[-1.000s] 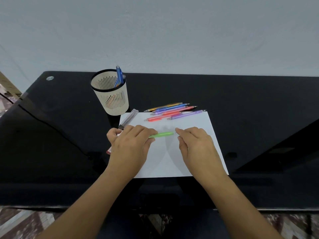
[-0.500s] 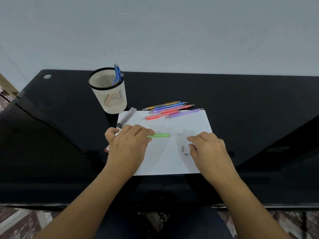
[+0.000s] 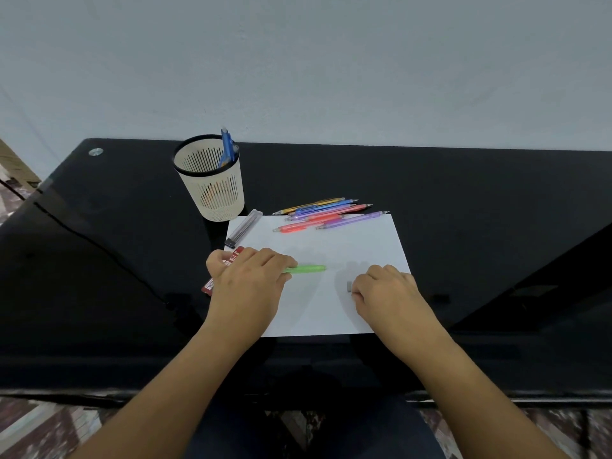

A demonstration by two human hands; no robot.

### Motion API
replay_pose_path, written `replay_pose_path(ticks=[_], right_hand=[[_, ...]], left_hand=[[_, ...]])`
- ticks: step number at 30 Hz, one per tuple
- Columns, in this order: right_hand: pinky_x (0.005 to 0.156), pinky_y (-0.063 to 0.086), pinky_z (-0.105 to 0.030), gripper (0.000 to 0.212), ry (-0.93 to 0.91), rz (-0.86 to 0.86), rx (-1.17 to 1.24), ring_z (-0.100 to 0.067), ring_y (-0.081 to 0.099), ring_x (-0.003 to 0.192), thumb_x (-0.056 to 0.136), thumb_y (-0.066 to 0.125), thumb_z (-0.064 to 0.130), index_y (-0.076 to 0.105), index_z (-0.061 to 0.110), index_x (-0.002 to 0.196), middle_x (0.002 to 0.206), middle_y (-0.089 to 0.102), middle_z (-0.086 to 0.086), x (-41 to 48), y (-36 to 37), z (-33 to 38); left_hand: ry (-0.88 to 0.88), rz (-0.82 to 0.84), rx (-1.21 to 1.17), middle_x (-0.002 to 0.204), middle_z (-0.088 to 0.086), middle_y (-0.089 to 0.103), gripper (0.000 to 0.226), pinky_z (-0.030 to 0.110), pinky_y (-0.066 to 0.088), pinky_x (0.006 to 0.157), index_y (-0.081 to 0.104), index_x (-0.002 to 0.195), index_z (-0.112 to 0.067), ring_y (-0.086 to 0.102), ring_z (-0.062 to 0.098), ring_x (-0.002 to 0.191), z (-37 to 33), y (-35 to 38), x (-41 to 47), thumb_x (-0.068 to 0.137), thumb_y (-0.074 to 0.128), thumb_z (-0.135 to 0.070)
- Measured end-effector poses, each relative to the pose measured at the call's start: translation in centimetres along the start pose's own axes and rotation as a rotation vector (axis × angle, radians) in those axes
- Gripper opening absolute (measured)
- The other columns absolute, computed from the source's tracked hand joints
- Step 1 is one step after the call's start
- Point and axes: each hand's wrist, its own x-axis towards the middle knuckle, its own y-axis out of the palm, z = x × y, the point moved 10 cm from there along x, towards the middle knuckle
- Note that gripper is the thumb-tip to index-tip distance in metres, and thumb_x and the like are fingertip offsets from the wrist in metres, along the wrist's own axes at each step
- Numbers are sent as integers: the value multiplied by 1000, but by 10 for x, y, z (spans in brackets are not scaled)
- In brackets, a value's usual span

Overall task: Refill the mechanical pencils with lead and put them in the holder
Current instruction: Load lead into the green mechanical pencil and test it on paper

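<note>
Nearest, two bare forearms reach in over the front edge of the glossy black desk [image 3: 463, 210]. The left grip [image 3: 246, 286] is closed on a green mechanical pencil [image 3: 304, 269], fingers curled over its left end; the pencil lies level across a white sheet of paper [image 3: 331, 246]. Part of a red lead packet [image 3: 235, 255] shows from under this grip. The right grip [image 3: 387, 293] rests on the sheet with fingers curled down, fingertips just beside a small grey piece [image 3: 348, 286]; I cannot tell whether it holds anything. Farther back, a clear lead tube [image 3: 245, 226] lies at the sheet's far left corner. Loose mechanical pencils [image 3: 331, 215], orange, blue, pink, red and purple, lie along the sheet's far edge. Behind the tube stands the cream slotted holder [image 3: 212, 190], a blue pencil [image 3: 227, 147] upright in it.
</note>
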Motion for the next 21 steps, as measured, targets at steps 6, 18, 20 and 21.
replay_pose_path(ticks=[6, 18, 20, 21], right_hand=[[58, 37, -25, 26, -73, -127, 105, -15, 51, 60, 66, 77, -1, 60, 15, 76, 72, 55, 2, 10, -18, 9], [55, 34, -25, 22, -193, -260, 122, -19, 52, 60, 69, 80, -1, 64, 9, 79, 73, 58, -5, 24, -29, 29], [54, 35, -25, 22, -194, -259, 118, -19, 53, 60, 69, 80, 0, 64, 10, 79, 72, 58, -5, 24, -29, 29], [54, 36, -25, 22, -191, -261, 118, -19, 53, 61, 69, 80, 0, 64, 10, 79, 73, 58, -5, 24, -29, 29]], left_hand=[[5, -7, 7, 87, -12, 70, 20, 44, 25, 88, 72, 92, -29, 66, 14, 83, 2, 0, 2, 76, 79, -19], [44, -18, 16, 83, -10, 71, 21, 43, 25, 86, 74, 90, -28, 67, 17, 80, 0, -2, 5, 74, 81, -16], [40, -6, 17, 83, -10, 71, 20, 44, 26, 84, 74, 90, -28, 66, 17, 79, 1, -1, 4, 75, 80, -17], [38, -1, 18, 82, -11, 71, 20, 43, 26, 83, 73, 90, -29, 66, 16, 78, 1, -1, 3, 75, 80, -17]])
